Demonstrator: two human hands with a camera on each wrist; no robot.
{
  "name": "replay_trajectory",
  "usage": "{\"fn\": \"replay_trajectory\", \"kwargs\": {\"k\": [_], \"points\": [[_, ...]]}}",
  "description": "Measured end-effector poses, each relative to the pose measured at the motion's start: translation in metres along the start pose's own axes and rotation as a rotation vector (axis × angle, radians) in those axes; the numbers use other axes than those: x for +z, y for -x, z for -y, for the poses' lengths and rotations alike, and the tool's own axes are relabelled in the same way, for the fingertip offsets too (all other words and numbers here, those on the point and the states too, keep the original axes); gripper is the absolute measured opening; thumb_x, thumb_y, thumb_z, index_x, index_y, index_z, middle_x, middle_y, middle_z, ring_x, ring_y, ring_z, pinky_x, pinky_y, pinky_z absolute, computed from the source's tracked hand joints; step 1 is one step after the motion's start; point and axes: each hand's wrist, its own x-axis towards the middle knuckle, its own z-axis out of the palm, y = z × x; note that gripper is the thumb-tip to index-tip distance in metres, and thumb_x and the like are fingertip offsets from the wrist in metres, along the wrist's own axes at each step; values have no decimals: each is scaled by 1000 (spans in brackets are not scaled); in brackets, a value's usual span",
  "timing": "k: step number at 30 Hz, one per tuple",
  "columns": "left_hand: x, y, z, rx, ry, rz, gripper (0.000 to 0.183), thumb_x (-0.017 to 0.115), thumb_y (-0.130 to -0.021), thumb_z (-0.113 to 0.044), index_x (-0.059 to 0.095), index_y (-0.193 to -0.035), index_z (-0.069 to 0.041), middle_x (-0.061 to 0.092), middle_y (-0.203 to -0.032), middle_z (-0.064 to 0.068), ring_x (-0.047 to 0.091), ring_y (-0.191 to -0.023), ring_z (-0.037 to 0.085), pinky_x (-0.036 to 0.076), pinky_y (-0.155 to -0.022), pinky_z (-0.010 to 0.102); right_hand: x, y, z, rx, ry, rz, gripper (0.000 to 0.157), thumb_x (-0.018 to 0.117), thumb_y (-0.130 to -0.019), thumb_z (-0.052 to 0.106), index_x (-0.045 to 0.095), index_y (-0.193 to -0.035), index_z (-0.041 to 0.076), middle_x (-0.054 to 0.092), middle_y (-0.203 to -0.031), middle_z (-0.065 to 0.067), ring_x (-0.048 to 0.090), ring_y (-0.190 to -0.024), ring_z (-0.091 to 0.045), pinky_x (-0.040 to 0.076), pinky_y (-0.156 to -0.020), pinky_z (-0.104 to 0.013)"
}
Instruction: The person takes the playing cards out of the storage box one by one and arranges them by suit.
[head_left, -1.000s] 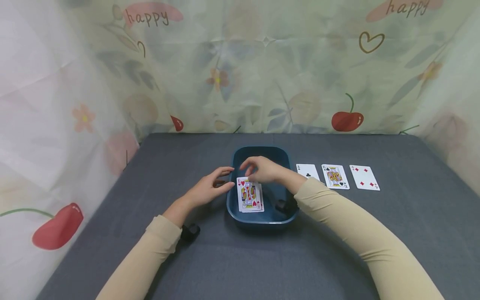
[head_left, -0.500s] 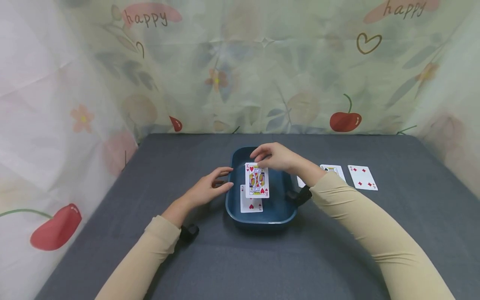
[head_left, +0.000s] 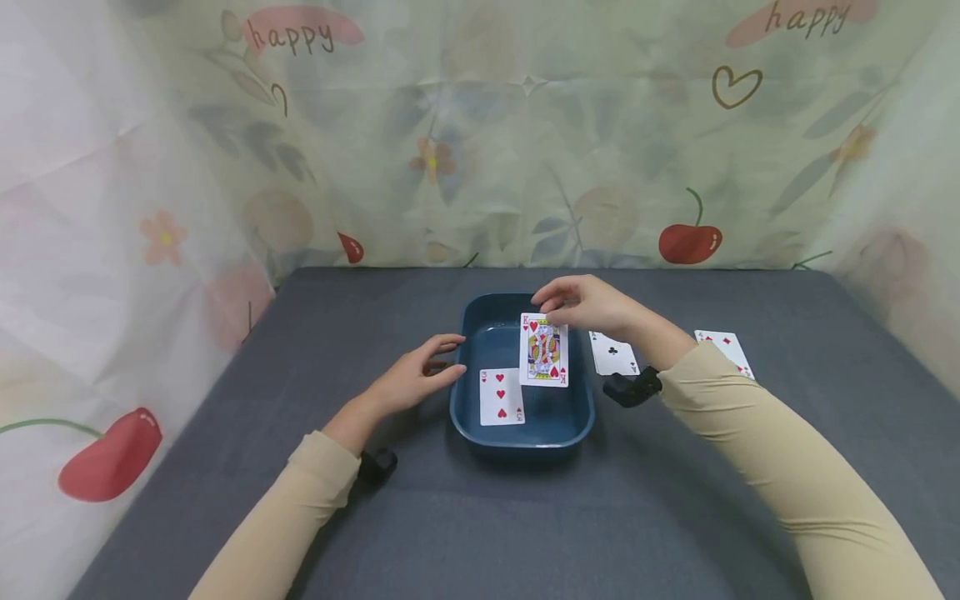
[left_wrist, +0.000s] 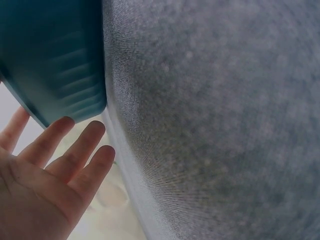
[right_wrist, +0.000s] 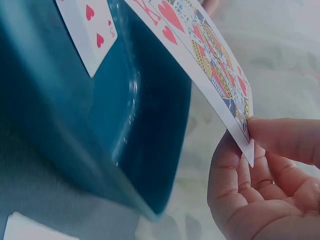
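Between thumb and fingers, my right hand (head_left: 592,304) pinches the king of hearts (head_left: 543,354) by its far edge. The card hangs face up above the right side of a dark blue tray (head_left: 491,437). In the right wrist view the king (right_wrist: 210,60) tilts over the tray's rim. Inside the tray, at the left, lies the three of hearts (head_left: 501,397). My left hand (head_left: 412,375) is at the tray's left wall with fingers spread and relaxed. The left wrist view shows its fingers (left_wrist: 80,155) by the tray's outer wall (left_wrist: 55,65), holding nothing.
To the right of the tray a club card (head_left: 613,354) lies face up on the grey cloth. Farther right is the four of diamonds (head_left: 723,350), partly under the right sleeve (head_left: 772,442). A patterned curtain (head_left: 480,167) stands behind the table.
The king of hearts has risen off the three of hearts and moved right with my right hand. That arm now covers the spade king. The left hand has stayed in place.
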Motion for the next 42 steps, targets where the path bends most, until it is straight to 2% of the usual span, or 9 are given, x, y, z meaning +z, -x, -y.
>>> {"fn": "replay_trajectory", "kwargs": {"k": [9, 17, 25, 28, 33, 36, 42], "points": [[-1, 0, 1, 10, 8, 3, 55, 57, -91, -38, 35, -140, -26, 37, -148, 7, 41, -134, 34, 34, -109, 51, -28, 24, -12, 20, 24, -26, 36, 58, -91, 11, 52, -125, 2, 57, -109, -11, 55, -103, -21, 50, -89, -33], [-1, 0, 0, 10, 8, 2, 54, 57, -92, -37, 34, -140, -26, 37, -148, 7, 42, -133, 33, 35, -109, 51, -54, 47, -23, 59, 32, -58, 42, 57, -92, 16, 47, -130, 4, 54, -113, -11, 57, -90, -11, 51, -80, -22], [-2, 1, -1, 5, 10, 6, 56, 57, -91, -39, 34, -141, -26, 37, -149, 7, 42, -133, 33, 34, -109, 51, -68, 62, -40, 87, 63, -81, 46, 58, -92, 22, 45, -133, 4, 52, -113, -9, 54, -96, -13, 50, -83, -20], [-2, 1, -1, 4, 12, 9, 56, 57, -91, -39, 34, -141, -27, 37, -149, 7, 42, -133, 33, 34, -109, 51, -71, 66, -47, 90, 61, -78, 49, 58, -92, 25, 44, -134, 4, 52, -113, -9, 54, -95, -11, 49, -82, -19], [-1, 0, -1, 4, 13, 9, 56, 57, -91, -38, 33, -141, -27, 36, -149, 6, 42, -133, 33, 34, -109, 51, -69, 69, -63, 117, 41, -71, 49, 58, -92, 23, 43, -134, 3, 53, -111, -7, 54, -91, -8, 49, -81, -24], [-1, 0, 0, 4, 14, 10, 56, 57, -91, -39, 33, -140, -28, 36, -149, 6, 42, -133, 33, 34, -109, 51, -63, 69, -71, 131, 35, -59, 47, 58, -92, 20, 43, -133, 1, 53, -111, -10, 53, -89, -10, 50, -77, -27], [-1, 0, 1, 4, 14, 15, 57, 57, -91, -41, 33, -140, -28, 36, -149, 6, 42, -133, 32, 34, -109, 51, -48, 67, -89, 155, 20, -13, 46, 58, -91, 16, 45, -131, 0, 54, -111, -13, 53, -94, -16, 51, -77, -22]]}}
